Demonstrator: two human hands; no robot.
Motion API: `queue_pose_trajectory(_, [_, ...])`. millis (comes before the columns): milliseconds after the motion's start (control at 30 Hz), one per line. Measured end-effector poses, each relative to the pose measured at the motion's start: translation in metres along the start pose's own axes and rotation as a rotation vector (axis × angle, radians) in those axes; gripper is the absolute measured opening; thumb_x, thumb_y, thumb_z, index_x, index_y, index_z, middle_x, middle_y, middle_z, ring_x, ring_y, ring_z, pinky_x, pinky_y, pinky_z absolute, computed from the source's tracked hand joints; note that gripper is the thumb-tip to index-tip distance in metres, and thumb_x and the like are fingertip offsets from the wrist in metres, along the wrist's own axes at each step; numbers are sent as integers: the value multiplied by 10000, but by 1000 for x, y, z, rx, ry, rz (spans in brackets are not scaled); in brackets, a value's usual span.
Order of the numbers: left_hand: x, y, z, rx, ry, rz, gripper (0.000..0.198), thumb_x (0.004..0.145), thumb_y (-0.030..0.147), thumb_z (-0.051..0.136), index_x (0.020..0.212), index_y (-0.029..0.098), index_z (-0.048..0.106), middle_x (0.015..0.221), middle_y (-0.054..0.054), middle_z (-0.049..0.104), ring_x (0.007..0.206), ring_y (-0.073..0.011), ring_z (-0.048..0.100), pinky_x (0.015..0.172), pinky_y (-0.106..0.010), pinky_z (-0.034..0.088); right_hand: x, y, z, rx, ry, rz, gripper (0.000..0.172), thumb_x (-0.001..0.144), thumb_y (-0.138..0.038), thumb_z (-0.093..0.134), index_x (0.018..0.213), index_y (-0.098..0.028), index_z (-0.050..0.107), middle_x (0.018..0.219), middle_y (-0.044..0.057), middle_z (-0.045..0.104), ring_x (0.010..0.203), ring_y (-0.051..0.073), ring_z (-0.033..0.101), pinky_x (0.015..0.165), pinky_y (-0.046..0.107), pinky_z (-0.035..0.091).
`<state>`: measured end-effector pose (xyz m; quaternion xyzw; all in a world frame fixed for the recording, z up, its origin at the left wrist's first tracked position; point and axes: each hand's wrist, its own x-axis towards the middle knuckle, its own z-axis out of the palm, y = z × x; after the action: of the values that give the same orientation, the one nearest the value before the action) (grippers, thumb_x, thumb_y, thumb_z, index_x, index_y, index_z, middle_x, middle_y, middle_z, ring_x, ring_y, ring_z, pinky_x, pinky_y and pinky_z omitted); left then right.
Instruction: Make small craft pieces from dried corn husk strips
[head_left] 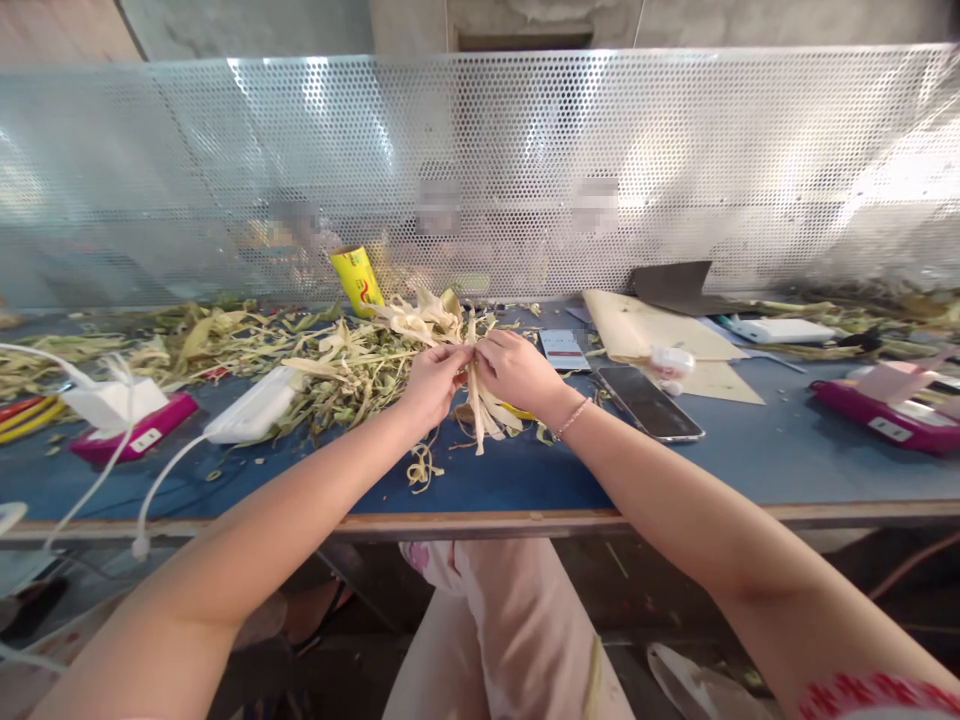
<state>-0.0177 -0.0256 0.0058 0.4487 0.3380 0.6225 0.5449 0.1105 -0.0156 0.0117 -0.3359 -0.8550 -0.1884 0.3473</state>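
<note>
Both hands meet over the blue table (525,490), at the right end of a heap of dried, pale green plant strips (337,375). My left hand (437,382) pinches a bundle of pale dried leaves (480,405) with thumb and fingertips. My right hand (517,372) is closed around the same bundle from the other side, its fingertips touching those of my left hand. Wide pale leaves spread out above the hands and narrow ends hang below them. The exact grip point is partly covered by the fingers. A small curled scrap (424,468) lies below my left hand.
A yellow tube (357,282) stands behind the heap, before a perforated metal screen (495,150). A phone (651,402), papers (645,328) and a card (564,349) lie right. Magenta power strips (139,430) and a white power bank (255,405) with cables lie leftward and rightward.
</note>
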Motion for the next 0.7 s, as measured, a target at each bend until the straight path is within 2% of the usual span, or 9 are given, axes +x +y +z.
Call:
queue_pose_trajectory(100, [2,-2,-1,-18,23,-5,163,488,213,715,538,131,584,546,17,545,542,-67,494,524,-203,380,0,0,-1,6,31,-3,201,808,-137,370,665,-152,510,675,78,512,677,169,457,677,306,385])
queue_pose_trajectory(300, [3,-2,0,-45,34,-32,193,492,228,714,514,132,548,482,46,472,469,-44,435,465,-183,345,0,0,3,45,94,-26,175,796,-116,371,675,-160,490,679,70,504,689,174,456,671,311,401])
queue_pose_trajectory(567, [-1,0,1,74,0,34,180,499,231,702,519,133,553,540,21,529,532,-63,483,510,-192,380,0,2,3,35,113,-55,179,779,-94,372,649,-168,470,661,68,502,672,174,457,662,306,405])
queue_pose_trajectory(700, [-2,1,3,61,-13,48,122,539,214,663,549,133,572,550,17,531,550,-67,492,514,-189,384,1,2,2,119,139,-4,167,740,-78,395,613,-179,436,630,46,488,640,155,445,643,288,393])
